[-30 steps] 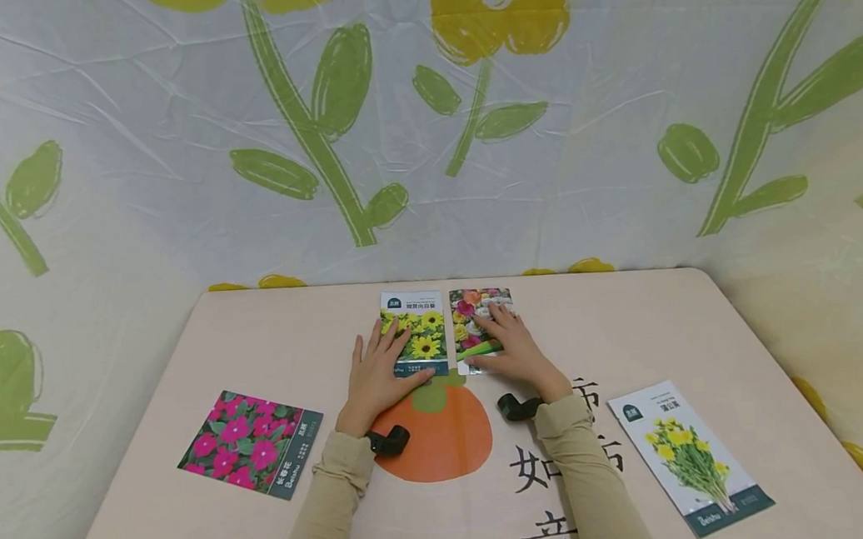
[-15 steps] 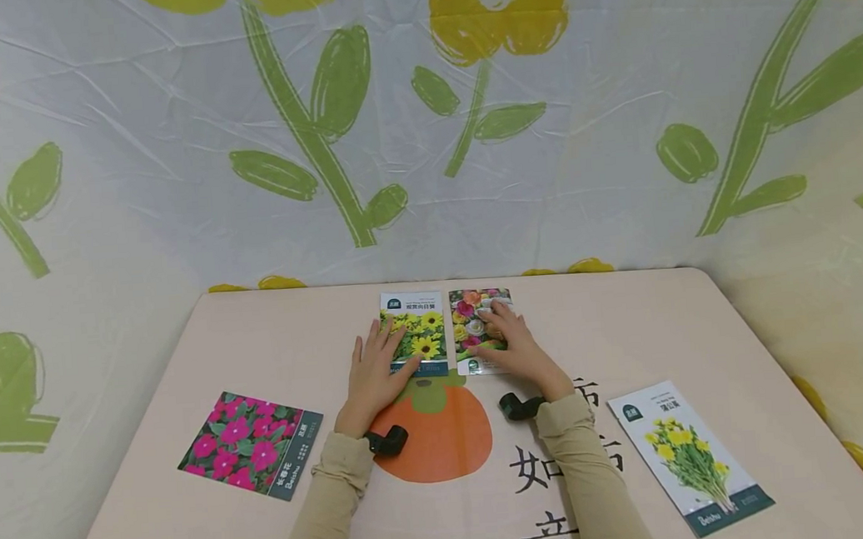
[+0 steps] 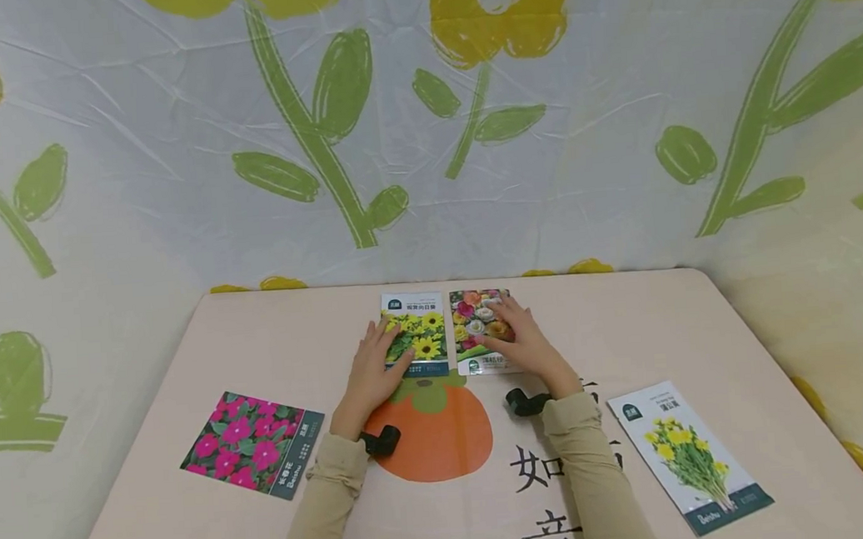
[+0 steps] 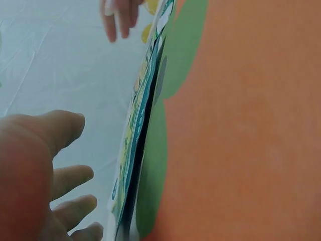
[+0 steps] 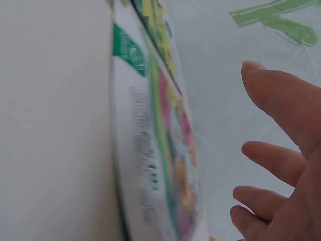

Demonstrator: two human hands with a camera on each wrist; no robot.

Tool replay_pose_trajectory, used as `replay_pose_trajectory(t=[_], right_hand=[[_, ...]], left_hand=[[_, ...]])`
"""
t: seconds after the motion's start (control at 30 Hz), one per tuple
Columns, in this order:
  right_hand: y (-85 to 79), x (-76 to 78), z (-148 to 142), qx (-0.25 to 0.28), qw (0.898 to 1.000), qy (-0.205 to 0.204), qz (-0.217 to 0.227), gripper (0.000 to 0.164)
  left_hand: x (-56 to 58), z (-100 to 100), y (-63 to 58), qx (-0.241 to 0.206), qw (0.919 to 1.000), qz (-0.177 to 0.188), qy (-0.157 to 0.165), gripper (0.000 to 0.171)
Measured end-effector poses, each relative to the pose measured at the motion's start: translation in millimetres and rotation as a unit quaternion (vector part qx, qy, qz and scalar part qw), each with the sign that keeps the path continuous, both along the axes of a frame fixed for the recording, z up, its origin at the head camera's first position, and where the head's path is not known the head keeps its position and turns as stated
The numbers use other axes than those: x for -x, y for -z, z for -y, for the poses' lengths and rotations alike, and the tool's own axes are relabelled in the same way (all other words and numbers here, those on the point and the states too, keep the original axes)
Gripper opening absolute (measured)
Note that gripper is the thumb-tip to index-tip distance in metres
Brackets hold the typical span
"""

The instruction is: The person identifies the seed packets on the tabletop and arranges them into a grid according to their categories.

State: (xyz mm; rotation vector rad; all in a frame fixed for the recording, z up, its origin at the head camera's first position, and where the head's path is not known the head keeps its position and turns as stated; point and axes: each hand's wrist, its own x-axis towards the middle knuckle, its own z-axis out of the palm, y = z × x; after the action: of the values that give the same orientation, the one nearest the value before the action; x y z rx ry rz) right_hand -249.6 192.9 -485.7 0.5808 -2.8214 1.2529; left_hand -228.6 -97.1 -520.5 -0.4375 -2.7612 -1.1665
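Two flower seed packets lie side by side near the table's far edge. The left packet point(image 3: 428, 349) shows yellow sunflowers, and the right packet point(image 3: 471, 327) multicoloured rose-like blooms. My left hand point(image 3: 371, 372) hovers over the sunflower packet's left side, fingers spread. Over the right side of the multicoloured packet is my right hand point(image 3: 533, 344), hiding part of it. Both wrist views show a gap between fingers and packets: the left hand point(image 4: 30, 170) is apart from the packet edge point(image 4: 131, 150), and the right hand point(image 5: 286, 150) from the multicoloured packet point(image 5: 143, 150). Neither hand holds anything.
A pink-flower packet point(image 3: 244, 441) lies angled at the table's left. At the right is a tall packet with yellow flowers point(image 3: 688, 456). The tablecloth point(image 3: 257, 348) bears a printed orange fruit point(image 3: 444, 444) and black characters. A flower-printed curtain point(image 3: 582, 167) stands behind the table.
Both hands have drawn back and outward from the two far packets, the right one uncovering more of the multicoloured packet's lower part. The packets stay where they were.
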Motion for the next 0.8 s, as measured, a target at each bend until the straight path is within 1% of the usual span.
replay_pose_trajectory(t=[0.13,0.27,0.37,0.47,0.57,0.67,0.77,0.8], right_hand=[[-15.2,-5.2,-5,0.009,1.0,0.008,-0.001,0.068],[-31.0,-16.4,-14,-0.007,1.0,0.015,-0.002,0.07],[-38.3,-25.0,-28,-0.02,1.0,0.014,-0.018,0.068],[-41.7,-33.0,-47,-0.032,0.999,0.015,-0.039,0.065],[-43.6,-43.6,-68,-0.047,0.997,0.026,-0.048,0.064],[-46.1,-55.5,-89,-0.05,0.997,0.038,-0.045,0.066],[-48.2,-68.1,-108,-0.038,0.997,0.042,-0.044,0.066],[-48.5,-72.9,-114,-0.033,0.998,0.042,-0.042,0.066]], left_hand=[[-6.6,0,-7.0,0.007,0.9998,0.017,0.004,0.059],[-19.0,2,-17.3,0.022,0.999,0.032,0.02,0.063],[-29.4,10,-23.8,0.034,0.9985,0.03,0.03,0.065],[-40.1,24,-30.6,0.041,0.9984,0.024,0.031,0.066],[-52.3,44,-38.9,0.047,0.9983,0.017,0.028,0.066],[-64.6,65,-44.9,0.068,0.9976,0.006,0.014,0.065],[-77.2,86,-47.2,0.084,0.9964,-0.002,-0.003,0.065],[-82.1,92,-48.4,0.088,0.9961,0.0,-0.009,0.065]])
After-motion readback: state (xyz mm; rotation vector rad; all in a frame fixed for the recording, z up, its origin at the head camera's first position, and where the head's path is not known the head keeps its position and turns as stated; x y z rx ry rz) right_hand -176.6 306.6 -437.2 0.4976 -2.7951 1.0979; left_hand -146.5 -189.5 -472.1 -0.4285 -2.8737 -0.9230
